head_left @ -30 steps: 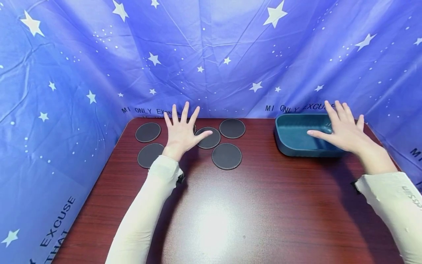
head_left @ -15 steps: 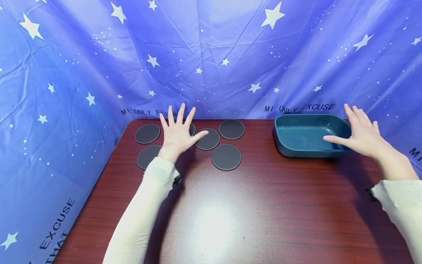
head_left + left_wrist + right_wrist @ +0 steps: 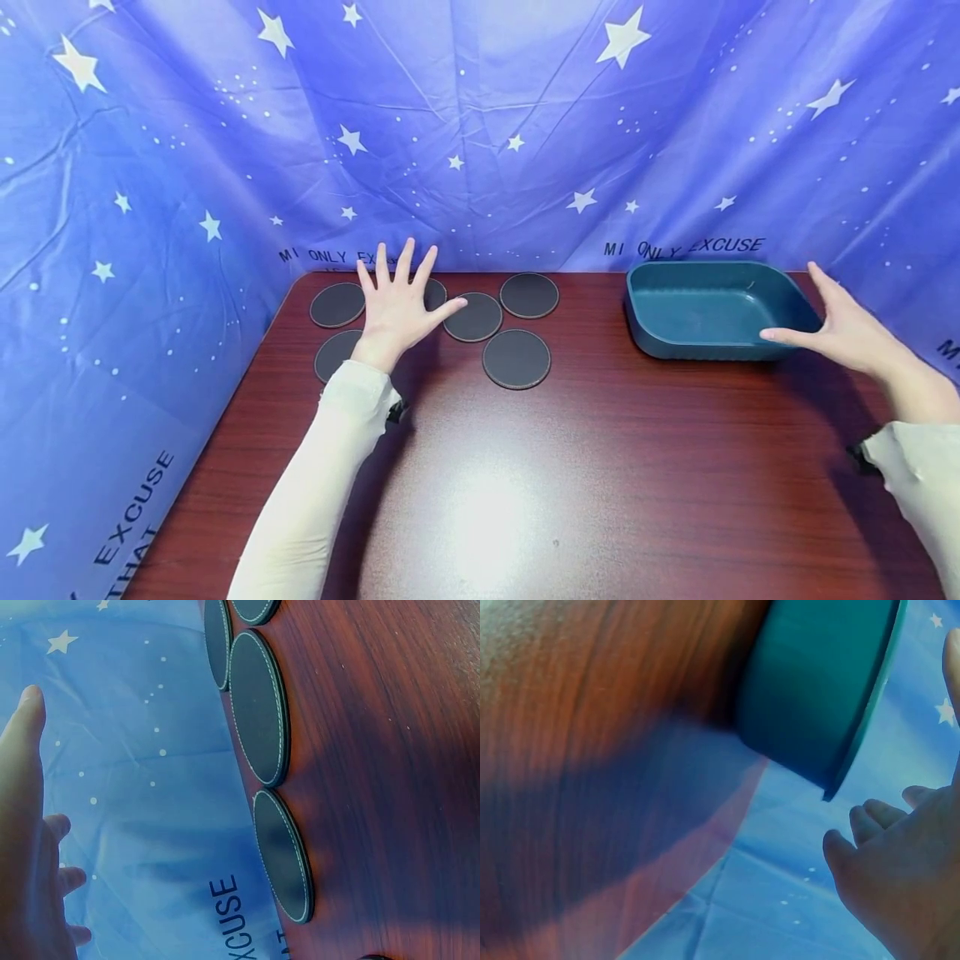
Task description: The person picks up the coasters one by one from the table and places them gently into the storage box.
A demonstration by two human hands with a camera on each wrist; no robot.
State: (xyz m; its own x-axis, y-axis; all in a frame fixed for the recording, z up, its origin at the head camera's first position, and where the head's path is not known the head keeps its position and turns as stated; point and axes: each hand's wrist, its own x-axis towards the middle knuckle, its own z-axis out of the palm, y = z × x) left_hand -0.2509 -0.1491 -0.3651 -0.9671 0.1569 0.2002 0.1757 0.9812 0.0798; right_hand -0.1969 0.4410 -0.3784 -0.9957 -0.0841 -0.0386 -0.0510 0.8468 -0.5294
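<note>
Left grip (image 3: 397, 312) is hovering splayed over round black stitched coasters (image 3: 516, 359); right grip (image 3: 855, 331), unclenched, is hovering beside rounded-rectangular teal tub (image 3: 697, 347).

Six round, flat black discs (image 3: 516, 358) with pale stitching near their rims lie on the far left part of the worktop (image 3: 637, 475); two sit leftmost, one behind the other, with four grouped to their right; the teal container (image 3: 705, 347), rectangular, round-cornered and open-topped, stands upright at the far right, well apart.
</note>
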